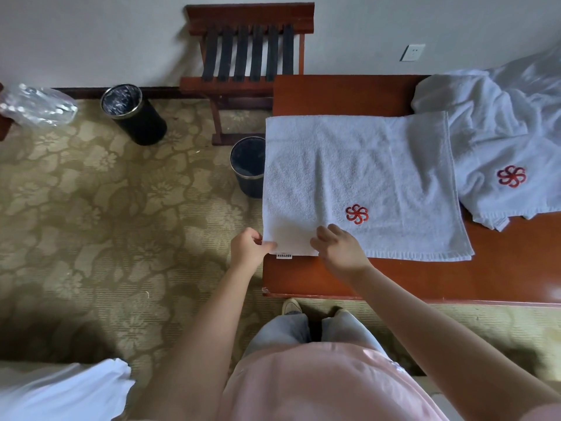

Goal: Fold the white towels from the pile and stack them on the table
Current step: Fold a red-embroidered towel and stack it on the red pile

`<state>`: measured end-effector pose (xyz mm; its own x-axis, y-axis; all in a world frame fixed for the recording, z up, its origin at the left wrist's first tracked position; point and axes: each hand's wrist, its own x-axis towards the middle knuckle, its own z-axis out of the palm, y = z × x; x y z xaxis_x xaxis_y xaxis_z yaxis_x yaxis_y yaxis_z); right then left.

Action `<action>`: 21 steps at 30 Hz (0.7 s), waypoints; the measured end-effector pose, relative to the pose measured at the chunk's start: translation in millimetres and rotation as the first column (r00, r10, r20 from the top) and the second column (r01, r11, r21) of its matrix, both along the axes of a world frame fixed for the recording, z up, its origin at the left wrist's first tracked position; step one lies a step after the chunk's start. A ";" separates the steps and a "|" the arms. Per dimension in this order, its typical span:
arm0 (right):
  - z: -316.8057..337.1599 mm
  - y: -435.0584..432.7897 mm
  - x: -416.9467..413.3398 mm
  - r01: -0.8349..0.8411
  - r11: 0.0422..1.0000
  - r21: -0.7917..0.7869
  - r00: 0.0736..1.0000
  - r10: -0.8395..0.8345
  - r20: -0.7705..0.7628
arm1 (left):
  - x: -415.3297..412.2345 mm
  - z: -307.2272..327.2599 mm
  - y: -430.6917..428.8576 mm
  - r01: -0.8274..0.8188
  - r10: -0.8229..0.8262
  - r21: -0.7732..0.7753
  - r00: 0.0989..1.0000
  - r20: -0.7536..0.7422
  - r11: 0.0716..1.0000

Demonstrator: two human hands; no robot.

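Observation:
A white towel (358,177) with a red flower emblem lies spread flat on the left part of the reddish wooden table (501,278). My left hand (247,247) pinches its near left corner, just off the table's left edge. My right hand (338,247) pinches the near hem a little to the right, beside a small label. A loose pile of white towels (501,123) sits at the table's far right, one showing the same red emblem.
Two dark round bins stand on the patterned carpet: one bin (247,165) against the table's left edge, another bin (133,113) near the wall. A wooden luggage rack (249,53) stands behind the table. White bedding (60,390) shows at bottom left.

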<state>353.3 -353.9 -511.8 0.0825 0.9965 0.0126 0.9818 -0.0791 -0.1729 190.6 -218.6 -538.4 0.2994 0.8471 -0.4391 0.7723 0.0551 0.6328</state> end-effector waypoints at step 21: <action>-13.2 -33.2 21.8 0.214 0.977 -0.021 0.969 -0.215 -0.120 | 14.5 4.6 -0.6 0.082 -0.096 -0.092 0.982 -0.163 0.992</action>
<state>375.1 -387.0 -525.0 0.2947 0.9554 -0.0186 0.9136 -0.2874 -0.2877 205.1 -219.2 -533.8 0.2885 0.7783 -0.5577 0.8708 0.0289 0.4908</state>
